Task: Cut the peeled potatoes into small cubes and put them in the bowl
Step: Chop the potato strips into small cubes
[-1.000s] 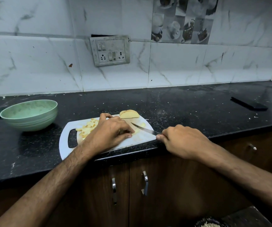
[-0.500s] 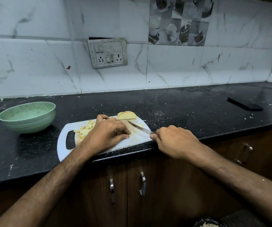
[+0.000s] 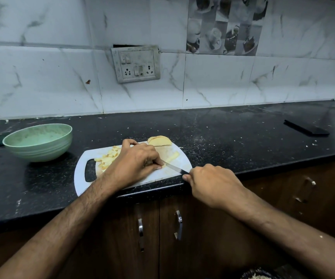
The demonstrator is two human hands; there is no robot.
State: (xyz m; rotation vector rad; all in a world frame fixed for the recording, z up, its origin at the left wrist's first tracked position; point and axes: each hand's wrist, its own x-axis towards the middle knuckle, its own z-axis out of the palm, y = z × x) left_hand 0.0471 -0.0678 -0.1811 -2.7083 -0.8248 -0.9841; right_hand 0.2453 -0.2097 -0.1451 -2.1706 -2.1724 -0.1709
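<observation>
Since a second ago my knife (image 3: 174, 167) blade sits lower, tip now under my left hand (image 3: 136, 161), fingers curled pressing potato on the board (image 3: 162, 175), right hand (image 3: 211, 184) gripping the handle, blade pointing up-left, cubes (image 3: 109, 157) beside, bowl (image 3: 38, 141) left on the table (image 3: 223, 137).

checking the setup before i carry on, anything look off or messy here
Yes. The switchboard on the tiled wall hangs tilted, with a dark gap showing above it. Pale scraps are scattered across the black counter.
</observation>
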